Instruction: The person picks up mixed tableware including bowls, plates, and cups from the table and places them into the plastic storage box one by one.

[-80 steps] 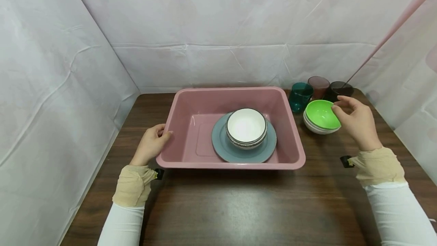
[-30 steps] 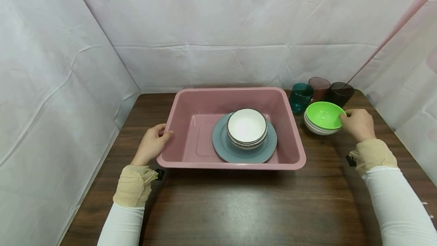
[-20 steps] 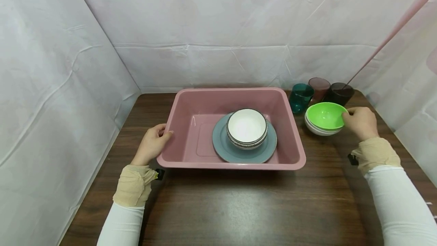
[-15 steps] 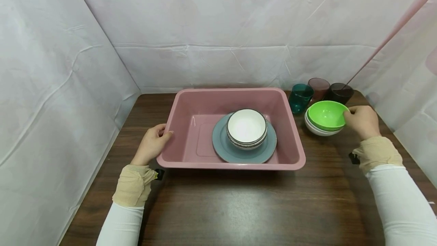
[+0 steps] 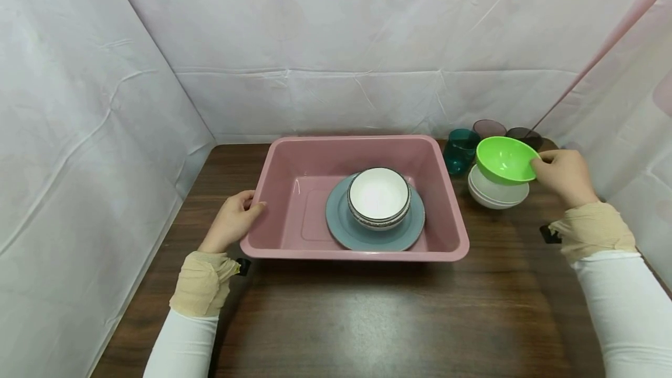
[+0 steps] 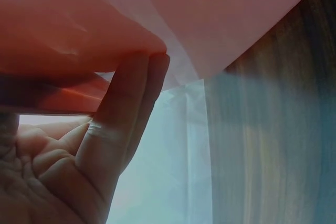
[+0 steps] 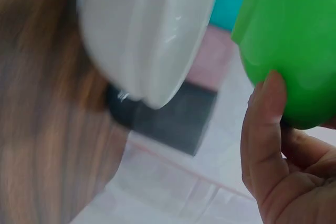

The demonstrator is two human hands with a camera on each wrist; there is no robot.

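Lifted since half a second ago, the green bowl (image 5: pixel 505 159) now hangs clear above the white bowls (image 5: pixel 497 191) it had been nested in, tilted a little toward the tub. Right hand (image 5: pixel 564 177) pinches its rim at the bowl's three o'clock, thumb on top and fingers (image 7: pixel 265 129) curled under the outside wall. Three dark cups (image 5: pixel 462 147) stand at about eleven o'clock from the stack, partly hidden. Left hand (image 5: pixel 233 220) grips the pink tub (image 5: pixel 273 174) at its nine o'clock rim, fingers seemingly hooked under the lip, though the wrist view is blurred. Inside sits a white bowl (image 5: pixel 379 196) on a grey plate (image 5: pixel 341 223).
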